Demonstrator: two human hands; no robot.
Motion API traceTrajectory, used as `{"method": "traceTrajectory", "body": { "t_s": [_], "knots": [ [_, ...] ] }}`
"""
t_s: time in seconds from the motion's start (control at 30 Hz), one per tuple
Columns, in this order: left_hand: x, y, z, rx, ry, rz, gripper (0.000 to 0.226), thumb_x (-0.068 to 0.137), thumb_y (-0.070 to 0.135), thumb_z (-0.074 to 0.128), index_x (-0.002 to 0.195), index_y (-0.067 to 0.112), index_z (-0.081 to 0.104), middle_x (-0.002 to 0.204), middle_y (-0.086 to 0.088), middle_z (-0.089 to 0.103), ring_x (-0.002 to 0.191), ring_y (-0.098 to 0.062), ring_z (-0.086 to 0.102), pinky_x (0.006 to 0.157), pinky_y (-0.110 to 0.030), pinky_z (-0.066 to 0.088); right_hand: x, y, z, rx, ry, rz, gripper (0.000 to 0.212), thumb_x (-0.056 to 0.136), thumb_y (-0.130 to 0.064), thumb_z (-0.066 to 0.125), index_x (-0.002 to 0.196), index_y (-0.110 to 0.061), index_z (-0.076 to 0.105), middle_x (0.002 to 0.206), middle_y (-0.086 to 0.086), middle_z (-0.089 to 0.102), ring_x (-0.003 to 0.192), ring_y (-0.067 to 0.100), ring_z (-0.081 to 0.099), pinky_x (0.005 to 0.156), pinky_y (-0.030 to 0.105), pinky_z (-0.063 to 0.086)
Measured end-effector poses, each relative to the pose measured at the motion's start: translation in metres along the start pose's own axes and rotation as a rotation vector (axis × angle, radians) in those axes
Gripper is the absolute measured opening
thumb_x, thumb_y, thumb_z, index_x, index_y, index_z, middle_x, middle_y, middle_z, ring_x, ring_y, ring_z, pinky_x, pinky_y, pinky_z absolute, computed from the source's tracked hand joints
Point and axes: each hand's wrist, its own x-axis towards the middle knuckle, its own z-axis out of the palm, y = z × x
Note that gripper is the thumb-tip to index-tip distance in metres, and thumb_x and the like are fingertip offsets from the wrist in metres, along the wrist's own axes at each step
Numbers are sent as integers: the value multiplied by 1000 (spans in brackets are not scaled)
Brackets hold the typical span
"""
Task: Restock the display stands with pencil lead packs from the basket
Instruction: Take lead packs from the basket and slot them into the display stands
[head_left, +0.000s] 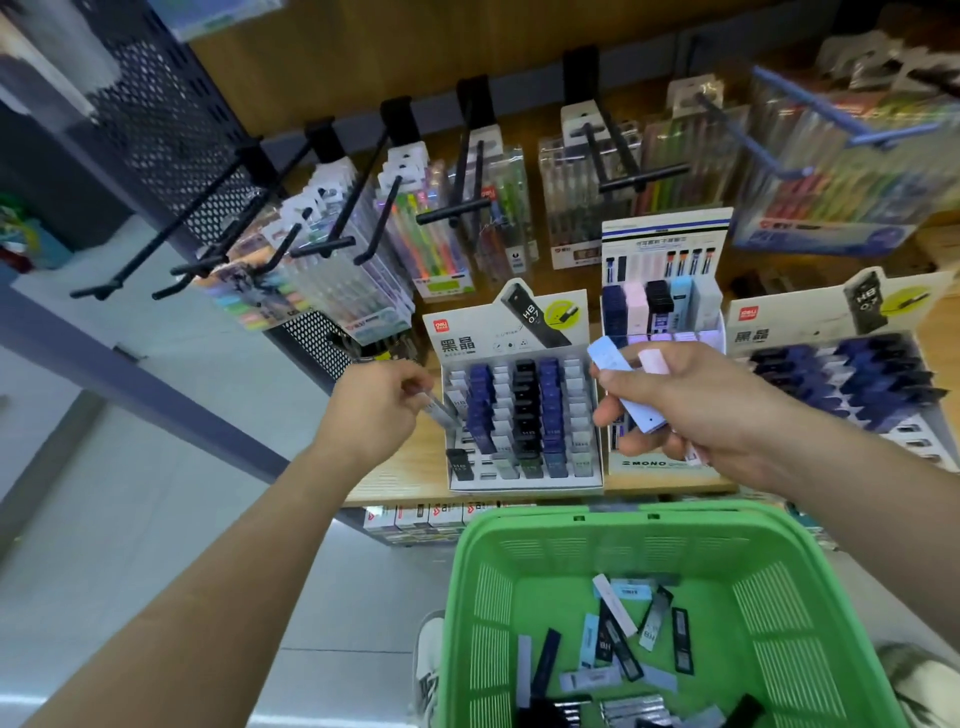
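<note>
Down at the near edge, the green slatted plastic basket (779, 613) has a scatter of slim black, white and pale blue lead packs (618, 623) lying loose on its floor. Beyond it, on the wooden shelf (405, 467), stands the white cardboard display stand (467, 332) with stepped rows of navy, black and white packs, and just to its right the taller white Mono stand (665, 234).

The right hand (691, 405) is curled round a small bundle, a pale blue flat pack (623, 384) on top and a pink one (654, 361) behind. The left hand (374, 410) pinches a clear grey pack (439, 410) by its upper end, lower end aimed at the stand's left column.

These look light, stiff and slick: best pinched across the flat faces near one end, and slid in gently, since the leads inside are likely brittle.
</note>
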Motion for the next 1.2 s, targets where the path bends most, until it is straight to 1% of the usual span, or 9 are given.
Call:
{"method": "traceTrajectory", "body": {
  "t_s": [0.1, 0.3, 0.47, 0.57, 0.77, 0.9, 0.97, 1.07, 1.2],
  "knots": [
    [3, -7, 11, -19, 16, -20, 10, 83, 12, 71, 92, 17, 73, 85, 4, 70, 82, -15, 63, 76, -22, 46, 3, 2, 0, -42, 14, -24, 10, 98, -30, 58, 104, -24, 62, 73, 1, 75, 42, 10, 58, 36, 17, 26],
    [7, -6, 33, 31, -34, 12, 11, 83, 13, 69, 93, 17, 74, 92, 0, 73, 88, -22, 64, 82, -34, 50, 9, 4, 0, -31, 7, -22, 15, 98, -31, 57, 110, -23, 61, 72, 2, 74, 41, 11, 54, 42, 21, 25],
    [12, -5, 41, -39, -70, 22, 13, 84, 13, 70, 96, 15, 76, 95, 2, 74, 87, -14, 63, 78, -21, 45, 9, 6, -4, -23, -16, -4, 15, 98, -26, 58, 110, -18, 62, 69, 2, 71, 42, 12, 53, 34, 20, 29],
    [15, -2, 43, -17, -91, 64, 16, 86, 12, 67, 98, 14, 77, 98, 1, 74, 94, -18, 65, 83, -25, 48, 9, 6, -5, 18, -4, 14, 15, 97, -20, 57, 108, -13, 64, 63, 2, 65, 41, 13, 52, 31, 19, 28],
    [21, -8, 44, 104, -89, 119, 23, 94, 11, 57, 110, 14, 73, 107, -7, 72, 102, -29, 63, 88, -34, 48, 7, 5, -6, 0, 6, 30, 19, 96, -14, 55, 112, -10, 65, 70, 3, 59, 40, 11, 52, 32, 17, 28],
    [19, -6, 53, -89, -52, 6, 18, 87, 0, 62, 98, 11, 72, 90, 1, 71, 86, -16, 67, 86, -29, 51, 5, 5, -10, -37, -3, 31, 15, 96, -13, 59, 109, -11, 65, 69, 2, 64, 43, 11, 58, 32, 18, 29],
    [18, -2, 57, -105, -22, 7, 12, 82, 2, 67, 86, 13, 72, 84, 1, 70, 82, -17, 65, 79, -26, 49, 4, 5, -12, -45, -7, 18, 14, 94, -13, 63, 108, -12, 64, 67, 0, 68, 48, 13, 63, 33, 18, 30],
    [20, -1, 58, 23, -8, 76, 11, 84, 9, 66, 86, 14, 76, 93, -3, 71, 89, -23, 62, 78, -29, 46, 4, 5, -14, -26, -13, -6, 13, 93, -14, 65, 106, -11, 64, 65, -1, 71, 51, 14, 66, 34, 17, 30],
    [24, 7, 42, 40, -35, 7, 15, 89, 14, 63, 96, 15, 76, 102, -1, 70, 95, -19, 62, 84, -26, 47, 5, 6, -14, -3, 9, -13, 16, 90, -13, 69, 105, -9, 64, 67, 2, 72, 48, 12, 61, 33, 18, 31]
  ]
}}
